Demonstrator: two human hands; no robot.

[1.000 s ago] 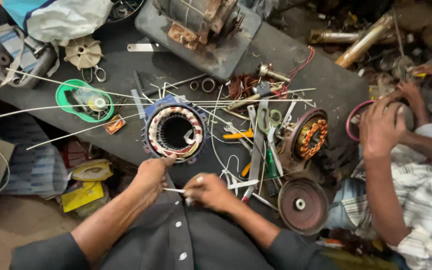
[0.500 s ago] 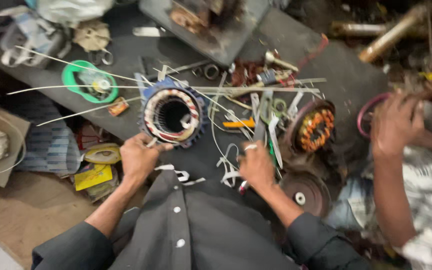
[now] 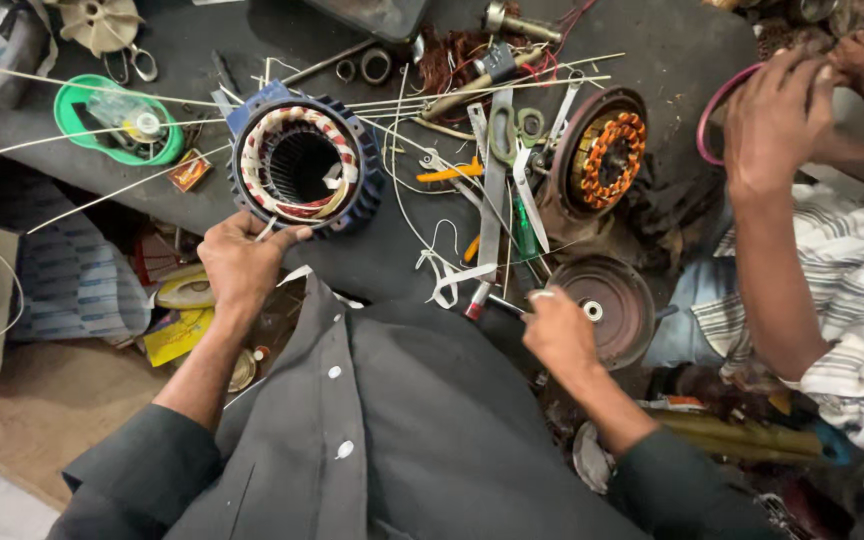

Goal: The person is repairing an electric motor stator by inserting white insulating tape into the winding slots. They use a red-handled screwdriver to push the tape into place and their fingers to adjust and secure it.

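A blue motor stator [image 3: 364, 190] with red-and-white wound coils stands on the dark workbench [image 3: 392, 255]. My left hand [image 3: 244, 268] grips its near rim, thumb and fingers on the edge. My right hand [image 3: 558, 330] is curled at the bench's front edge, closed on a thin metal rod with a red tip [image 3: 482, 305]. It sits just left of a round brown end cover [image 3: 620, 300]. White tape strips [image 3: 444, 282] lie between my hands.
Another person in a striped shirt [image 3: 852, 290] works at the right, a hand [image 3: 780, 120] on a pink wire ring [image 3: 709, 112]. A stator with orange coils [image 3: 607, 150], scissors [image 3: 514, 128], a green reel [image 3: 80, 110] and long thin sticks [image 3: 102, 195] crowd the bench.
My right hand has shifted right, from the white strips to the brown end cover. My left hand stays at the stator's rim. The view has dipped closer to the bench.
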